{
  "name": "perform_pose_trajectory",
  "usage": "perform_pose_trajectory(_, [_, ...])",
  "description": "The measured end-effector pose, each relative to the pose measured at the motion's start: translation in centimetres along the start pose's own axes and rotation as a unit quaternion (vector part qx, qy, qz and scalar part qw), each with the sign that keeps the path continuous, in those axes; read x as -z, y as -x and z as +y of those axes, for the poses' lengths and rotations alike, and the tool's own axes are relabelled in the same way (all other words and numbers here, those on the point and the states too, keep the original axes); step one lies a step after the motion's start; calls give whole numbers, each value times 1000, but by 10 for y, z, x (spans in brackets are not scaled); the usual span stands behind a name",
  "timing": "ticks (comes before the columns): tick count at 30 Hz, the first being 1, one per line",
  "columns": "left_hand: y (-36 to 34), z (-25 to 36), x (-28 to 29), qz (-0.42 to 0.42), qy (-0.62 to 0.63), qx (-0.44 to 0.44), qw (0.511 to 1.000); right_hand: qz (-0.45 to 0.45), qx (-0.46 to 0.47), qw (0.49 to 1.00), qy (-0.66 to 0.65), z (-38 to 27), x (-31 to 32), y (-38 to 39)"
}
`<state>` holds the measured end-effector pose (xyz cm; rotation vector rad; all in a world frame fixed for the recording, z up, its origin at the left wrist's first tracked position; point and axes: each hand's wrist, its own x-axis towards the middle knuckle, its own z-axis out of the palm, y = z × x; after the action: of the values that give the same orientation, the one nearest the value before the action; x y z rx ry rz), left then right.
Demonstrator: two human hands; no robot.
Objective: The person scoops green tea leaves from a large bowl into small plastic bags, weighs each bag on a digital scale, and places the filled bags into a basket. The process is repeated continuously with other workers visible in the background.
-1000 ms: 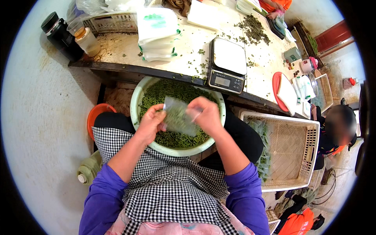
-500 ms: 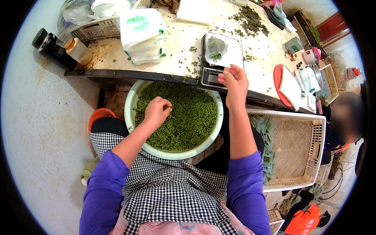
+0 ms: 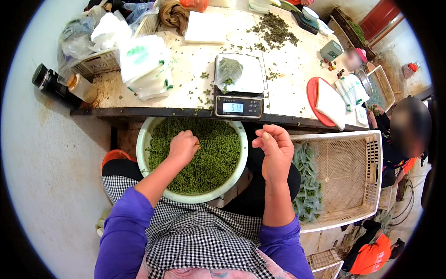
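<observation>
My fingers [image 3: 191, 140] on the left hand [image 3: 181, 151] are bent inward, tips drawn together low over the green berries [image 3: 213, 158]; whether they pinch any (my own knuckles hide the tips) I cannot tell. The right hand [image 3: 277, 153] is half open just right of the basin [image 3: 200, 199], thumb near the forefinger, and I see nothing in it. The berries fill much of the pale basin, which sits between my knees by the near edge of the table [image 3: 186, 90]. At that edge stands the scale [image 3: 254, 108], its display lit, with a clear bag [image 3: 229, 69] of greens lying on the left part of its pan. Left of the scale is a white stack [image 3: 144, 65]; farther off, to the right, spreads a dark heap [image 3: 277, 31]. Toward the table's right end lies a red tray [image 3: 313, 98], a white cloth [image 3: 329, 106] partly over it. To my right, a crate [image 3: 346, 172] holds filled bags [image 3: 309, 186] along its left side. On the far left, a black bottle [image 3: 55, 87] stands beside a jar [image 3: 84, 90]; near my left knee is an orange bucket [image 3: 114, 156].
</observation>
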<state>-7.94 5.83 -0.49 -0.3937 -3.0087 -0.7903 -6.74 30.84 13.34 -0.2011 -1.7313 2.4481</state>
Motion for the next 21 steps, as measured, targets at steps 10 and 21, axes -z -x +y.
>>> perform_pose_trajectory(10, [1,29,28,103,304,64,945,-29,-37,999,13,24,15,-2])
perform_pose_trajectory(21, [-116,91,57,354,64,-83,929,-72,-78,993,45,44,10,1])
